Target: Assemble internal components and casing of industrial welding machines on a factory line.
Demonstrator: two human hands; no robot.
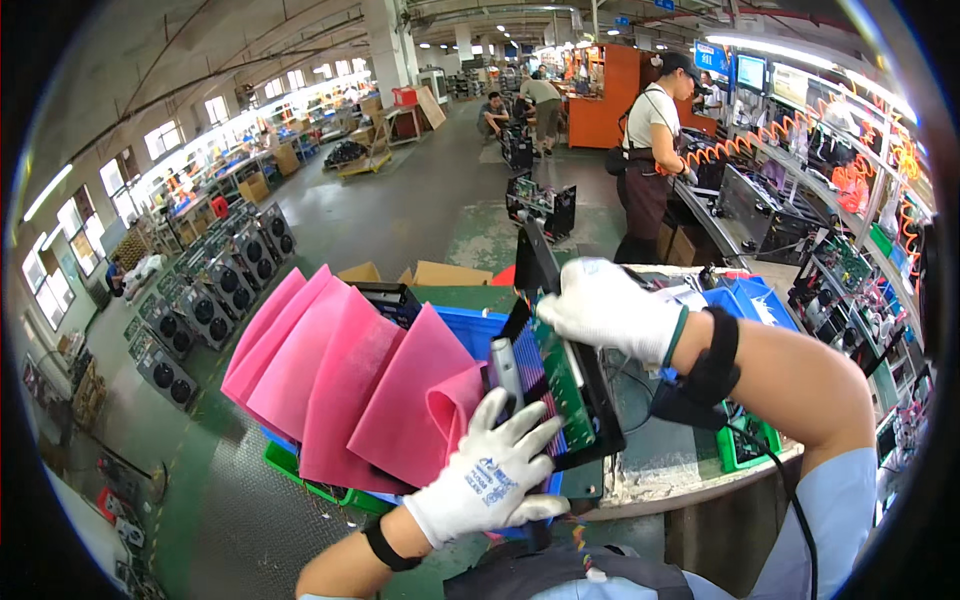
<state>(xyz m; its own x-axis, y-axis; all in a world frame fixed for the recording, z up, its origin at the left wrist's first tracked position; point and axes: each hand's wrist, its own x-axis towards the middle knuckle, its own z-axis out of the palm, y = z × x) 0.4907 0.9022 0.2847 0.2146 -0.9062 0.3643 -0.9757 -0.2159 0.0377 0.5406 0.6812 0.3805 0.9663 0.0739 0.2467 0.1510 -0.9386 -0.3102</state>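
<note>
My right hand [618, 315], in a white glove, is closed round the upper edge of a black-framed panel that carries a green circuit board [568, 385]. The panel stands tilted on edge in front of me. My left hand [488, 478], also gloved, has its fingers spread beside the panel's lower left side. Just above those fingers is a grey rounded tube-like piece [507, 372]; its lower end is hidden. Left of the hand, large pink foam sheets [345, 385] stand folded in a blue bin [470, 325], close to my left fingers.
A green tray [315, 488] shows under the foam. At right, a worn bench [655, 465] bears a green bin [748, 445] and blue bins [755, 300]. A co-worker [652, 140] stands at a bench beyond. Rows of fan units [205, 315] stand on the left floor.
</note>
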